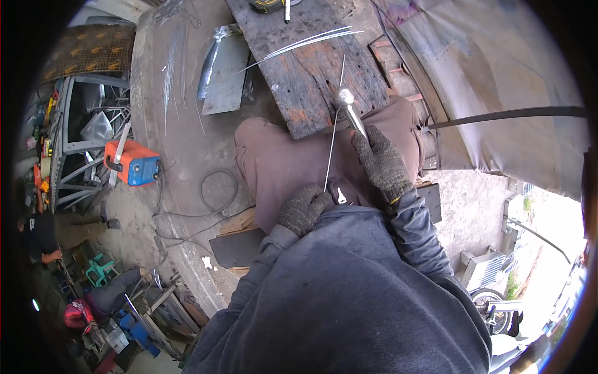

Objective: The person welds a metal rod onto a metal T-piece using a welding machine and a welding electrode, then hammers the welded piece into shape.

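Observation:
My right hand [381, 163], in a dark knitted glove, grips the shiny metal handle of a hammer [352, 112]. Its bright rounded head overlaps a thin metal rod [331, 146] at the near end of a worn wooden board [311, 81]. That rod runs from the board back toward my lap, where my left hand [304, 209], also gloved, is closed around its lower end. Several more thin rods [305, 43] lie across the board, farther from me.
A tape measure [268, 5] rests at the board's far end. Left of it lies a folded sheet of metal [225, 75]. An orange and blue machine [134, 163] stands on the floor, near a coiled cable [219, 190]. Other people [62, 240] are at the far left.

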Tool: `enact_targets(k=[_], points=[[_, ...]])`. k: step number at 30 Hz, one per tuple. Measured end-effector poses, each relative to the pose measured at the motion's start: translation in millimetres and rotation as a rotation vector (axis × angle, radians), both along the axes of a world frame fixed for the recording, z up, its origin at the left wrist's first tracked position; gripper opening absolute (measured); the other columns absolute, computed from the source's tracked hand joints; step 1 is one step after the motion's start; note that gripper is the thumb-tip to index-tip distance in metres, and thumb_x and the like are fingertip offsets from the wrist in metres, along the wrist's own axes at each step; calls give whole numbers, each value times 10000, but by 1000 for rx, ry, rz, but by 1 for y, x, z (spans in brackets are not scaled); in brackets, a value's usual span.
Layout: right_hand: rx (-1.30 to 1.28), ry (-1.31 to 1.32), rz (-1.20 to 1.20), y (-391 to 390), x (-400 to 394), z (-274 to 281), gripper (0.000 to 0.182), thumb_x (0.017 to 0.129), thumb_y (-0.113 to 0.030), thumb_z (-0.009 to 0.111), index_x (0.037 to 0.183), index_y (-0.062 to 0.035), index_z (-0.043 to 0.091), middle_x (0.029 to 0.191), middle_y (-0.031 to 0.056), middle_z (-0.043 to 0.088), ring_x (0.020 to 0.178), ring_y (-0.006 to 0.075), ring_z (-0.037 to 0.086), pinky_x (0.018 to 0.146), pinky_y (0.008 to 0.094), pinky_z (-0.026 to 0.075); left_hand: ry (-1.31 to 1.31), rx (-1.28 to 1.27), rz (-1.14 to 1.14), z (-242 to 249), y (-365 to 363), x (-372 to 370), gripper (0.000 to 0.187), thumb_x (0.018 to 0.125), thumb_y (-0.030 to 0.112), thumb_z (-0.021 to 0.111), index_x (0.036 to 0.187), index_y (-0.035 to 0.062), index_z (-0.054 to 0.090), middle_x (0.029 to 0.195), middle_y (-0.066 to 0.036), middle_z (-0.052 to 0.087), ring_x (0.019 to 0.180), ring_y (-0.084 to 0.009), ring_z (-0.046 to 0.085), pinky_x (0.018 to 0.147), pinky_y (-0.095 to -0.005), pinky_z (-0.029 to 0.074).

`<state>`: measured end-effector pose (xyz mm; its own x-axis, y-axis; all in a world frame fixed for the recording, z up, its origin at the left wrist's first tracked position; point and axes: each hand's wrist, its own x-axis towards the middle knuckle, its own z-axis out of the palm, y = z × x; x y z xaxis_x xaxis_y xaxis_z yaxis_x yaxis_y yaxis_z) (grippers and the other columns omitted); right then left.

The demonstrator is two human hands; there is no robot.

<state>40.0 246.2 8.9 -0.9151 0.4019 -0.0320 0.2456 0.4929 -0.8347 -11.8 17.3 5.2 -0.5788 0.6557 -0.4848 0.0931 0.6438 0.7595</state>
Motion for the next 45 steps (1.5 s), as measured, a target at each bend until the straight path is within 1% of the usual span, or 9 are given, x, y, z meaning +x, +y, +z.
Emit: enact_targets(k=[3,7,9,14,19,25,32,35,45], points=[[-164,-65,-158,-10,-6,27,247,983,-243,561,1110,-38,617,750,108,597,652,194,598,626,337,471,32,10,-5,-3,0,-1,282,919,331,559,994,65,616,980,-176,623,911,-374,600,801,-448,468],[159,309,-60,-6,-3,2,252,983,-268,565,1080,-43,622,717,77,582,629,175,584,600,319,457,14,14,28,-8,-2,3,294,912,336,573,1000,59,619,990,-186,621,917,-370,602,806,-437,469],[-301,-118,-145,-1,-7,5,275,979,-328,570,1042,-63,610,647,29,534,580,148,556,533,294,431,-7,-16,6,-3,-1,0,309,917,348,568,1016,59,618,998,-183,624,919,-363,606,811,-433,470],[-317,-86,-334,0,-25,-3,387,989,-391,518,1148,-48,600,795,119,654,715,232,638,659,346,485,-80,-50,153,13,1,8,315,921,330,591,1061,49,619,978,-147,641,935,-313,625,842,-424,477],[-381,-305,-463,20,-28,9,423,965,-471,532,1063,-66,605,643,53,584,541,184,572,520,343,442,-363,557,408,85,13,5,195,895,40,645,1084,10,606,922,-111,632,743,-142,593,613,-287,489],[-463,-278,-387,22,-25,-3,322,985,-428,524,1024,-110,559,691,4,558,569,104,557,473,274,434,-269,918,263,144,46,-13,213,868,-16,663,1071,-35,603,980,-128,662,829,-170,667,714,-275,563],[-262,16,-324,26,-18,-76,524,974,-487,502,1051,21,603,756,194,605,724,269,585,695,400,449,-62,1000,187,162,94,-34,448,807,-26,729,1204,-9,521,965,-121,669,851,-173,683,688,-236,565],[-311,-63,-363,16,-21,1,531,974,-495,496,1049,20,605,760,197,608,718,274,585,693,393,448,79,988,225,163,103,-38,603,762,-27,773,1269,23,451,882,-84,661,772,-135,670,625,-219,549],[-195,-82,-351,22,-24,-12,540,979,-496,479,1055,23,606,840,247,632,813,375,628,729,426,460,184,1056,252,159,106,-42,626,737,9,808,1246,19,443,817,-56,642,708,-106,647,603,-220,539]])
